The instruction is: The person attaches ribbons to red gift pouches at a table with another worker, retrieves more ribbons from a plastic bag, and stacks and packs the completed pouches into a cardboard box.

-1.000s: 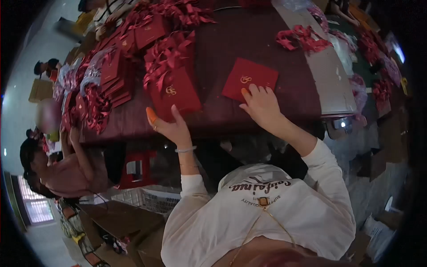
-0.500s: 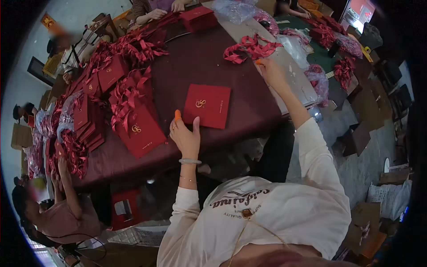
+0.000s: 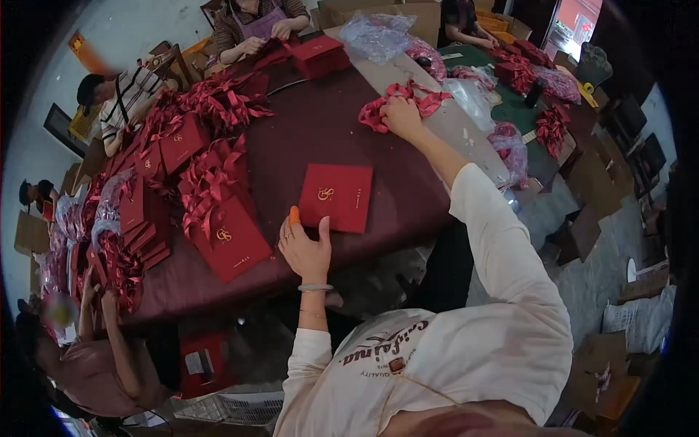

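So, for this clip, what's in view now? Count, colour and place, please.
Main table: one, dark red cover, centre
Square piece: one, red with gold print, near edge
Loose ribbons: one heap, red, right edge
Piled pieces with ribbons: many, red, left side
Far stack: one, red, far end
Plastic bags: several, clear, far right
Second table: one, green, upper right
Cardboard boxes: several, brown, right floor
Sack: one, white, lower right
Basket: one, white, below table
Other people: at least five, mixed clothing, around tables
Left hand: one, orange finger cover, at square piece
Right hand: one, white sleeve, at loose ribbons
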`<state>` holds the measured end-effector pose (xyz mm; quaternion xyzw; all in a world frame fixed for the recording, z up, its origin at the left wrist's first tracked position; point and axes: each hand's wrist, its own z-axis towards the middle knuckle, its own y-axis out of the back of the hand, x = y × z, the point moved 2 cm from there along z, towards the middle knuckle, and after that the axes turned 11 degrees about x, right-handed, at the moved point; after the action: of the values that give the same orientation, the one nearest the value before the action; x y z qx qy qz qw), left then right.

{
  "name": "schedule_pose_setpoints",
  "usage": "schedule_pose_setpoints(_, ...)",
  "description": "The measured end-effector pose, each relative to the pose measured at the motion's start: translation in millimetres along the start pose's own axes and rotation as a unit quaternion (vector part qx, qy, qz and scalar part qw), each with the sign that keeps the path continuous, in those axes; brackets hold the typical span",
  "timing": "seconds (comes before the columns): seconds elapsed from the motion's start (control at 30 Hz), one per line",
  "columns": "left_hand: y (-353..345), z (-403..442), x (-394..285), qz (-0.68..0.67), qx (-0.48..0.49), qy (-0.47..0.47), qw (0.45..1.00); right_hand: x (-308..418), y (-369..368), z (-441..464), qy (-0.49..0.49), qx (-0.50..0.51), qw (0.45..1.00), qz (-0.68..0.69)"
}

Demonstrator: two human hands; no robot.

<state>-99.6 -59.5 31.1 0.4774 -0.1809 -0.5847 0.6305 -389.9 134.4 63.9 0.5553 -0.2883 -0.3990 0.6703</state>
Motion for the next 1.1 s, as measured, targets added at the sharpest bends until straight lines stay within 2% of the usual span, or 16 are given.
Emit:
schedule_pose_setpoints(0.07,1.2,-0.3,-2.5,-0.014,0.001,-0.006,1.0,0.0,9.7,-4.2,-0.001,-0.135,0.988,0.074)
schedule_pose_setpoints(0.13,-0.9,-1.3,-0.4,-0.001,0.005,-0.013,1.0,-0.3,32.6,-9.8,-0.002,-0.165,0.982,0.095)
schedule_pose_setpoints(0.17,-3.9,-2.2,0.7,0.012,0.004,-0.006,1.0,-2.9,46.5,-15.3,-0.005,-0.139,0.939,0.313)
schedule_pose_setpoints(0.2,-3.0,-3.8,-0.1,0.009,-0.001,-0.007,1.0,0.3,65.8,-24.5,-0.005,-0.107,0.85,0.516)
schedule_pose_setpoints(0.27,-2.4,-2.3,-1.8,0.003,-0.006,-0.004,1.0,21.6,122.1,-64.8,0.036,-0.063,0.716,0.694)
schedule_pose_setpoints(0.33,-4.8,-2.9,-0.1,0.0,-0.021,0.006,1.0,29.3,130.6,-92.8,0.079,-0.023,0.582,0.809)
schedule_pose_setpoints(0.4,-2.2,-3.0,-2.3,-0.019,-0.023,-0.003,1.0,51.5,117.7,-111.9,0.074,-0.065,0.617,0.781)
schedule_pose_setpoints(0.47,-3.7,-1.6,-0.2,-0.008,-0.031,0.011,0.999,71.7,84.8,-109.7,0.152,-0.044,0.584,0.796)
schedule_pose_setpoints(0.6,-3.8,-4.6,2.2,-0.023,-0.03,0.006,0.999,95.9,14.6,-94.2,0.107,0.003,0.572,0.813)
schedule_pose_setpoints(0.7,1.6,-3.1,2.9,-0.031,-0.028,0.012,0.999,99.7,-1.2,-89.6,0.018,-0.078,0.766,0.638)
schedule_pose_setpoints(0.8,0.0,-2.3,3.2,-0.082,0.02,0.042,0.996,112.0,-1.7,-97.1,0.081,-0.038,0.767,0.635)
schedule_pose_setpoints(0.83,2.8,-2.7,2.6,-0.076,0.012,0.047,0.996,116.2,1.7,-101.8,0.093,-0.022,0.791,0.604)
schedule_pose_setpoints(0.93,13.2,2.1,-1.5,-0.119,0.053,0.076,0.989,123.9,16.8,-119.0,0.135,0.118,0.723,0.667)
schedule_pose_setpoints(1.0,7.3,2.8,3.0,-0.137,0.054,0.091,0.985,123.8,13.6,-117.6,0.216,0.124,0.691,0.678)
schedule_pose_setpoints(1.03,6.4,4.5,4.0,-0.127,0.052,0.093,0.986,124.2,10.2,-116.2,0.213,0.16,0.668,0.694)
schedule_pose_setpoints(1.1,7.4,5.5,6.8,-0.171,0.056,0.085,0.98,127.7,-2.9,-112.2,0.231,0.131,0.672,0.691)
